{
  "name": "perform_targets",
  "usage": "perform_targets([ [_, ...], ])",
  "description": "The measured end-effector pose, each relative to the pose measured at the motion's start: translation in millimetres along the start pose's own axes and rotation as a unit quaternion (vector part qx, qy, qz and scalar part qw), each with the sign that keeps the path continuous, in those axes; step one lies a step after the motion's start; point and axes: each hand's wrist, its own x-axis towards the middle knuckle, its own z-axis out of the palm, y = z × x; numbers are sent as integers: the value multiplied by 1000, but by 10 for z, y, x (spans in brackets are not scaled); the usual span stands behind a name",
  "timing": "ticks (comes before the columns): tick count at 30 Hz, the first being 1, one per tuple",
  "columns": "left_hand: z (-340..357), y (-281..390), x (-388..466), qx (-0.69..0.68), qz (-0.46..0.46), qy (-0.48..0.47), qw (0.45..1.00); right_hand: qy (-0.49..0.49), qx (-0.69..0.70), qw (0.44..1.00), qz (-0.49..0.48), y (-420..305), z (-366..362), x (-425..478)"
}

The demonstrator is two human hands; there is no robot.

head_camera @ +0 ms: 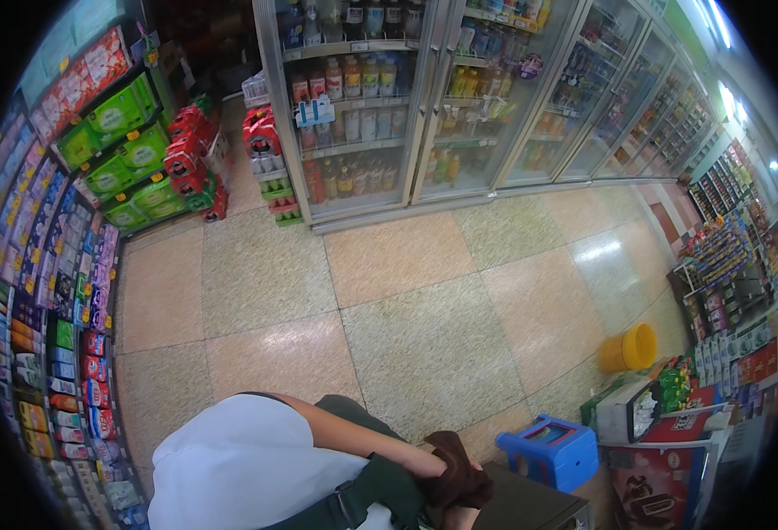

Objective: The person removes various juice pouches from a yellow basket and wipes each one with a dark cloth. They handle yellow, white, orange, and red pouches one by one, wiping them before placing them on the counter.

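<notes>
From a white sleeve [230, 457], my left arm reaches across my body to the lower middle of the head view. My left hand [435, 466] grips a bunched dark brown cloth [458, 477], which hides most of the fingers. Below the cloth, at the bottom edge, shows a patch of skin of my right hand [462, 517]; the cloth covers the rest, so its grip cannot be made out. A dark green strap [362, 493] with a buckle crosses my front. Right beside the cloth is the dark top of a low cabinet or table [528, 500].
A blue plastic stool [554, 457] and a yellow bucket [629, 348] stand on the tiled floor [422, 344] at right. Glass-door drink coolers [362, 132] line the far side. Stocked shelves [64, 318] run along the left, with red drink packs [190, 159] near them.
</notes>
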Motion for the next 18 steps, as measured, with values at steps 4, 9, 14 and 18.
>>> perform_targets([
  [4,34,10,-7,2,15,1,1000,-5,-2,1000,8,19,31,31],
  [9,94,-49,36,3,23,-10,1000,2,6,1000,15,67,-23,50],
  [14,166,-143,20,-4,50,-7,999,-4,9,1000,20,94,-74,78],
  [18,257,-247,23,-9,85,1,996,-18,14,999,25,106,-183,51],
])
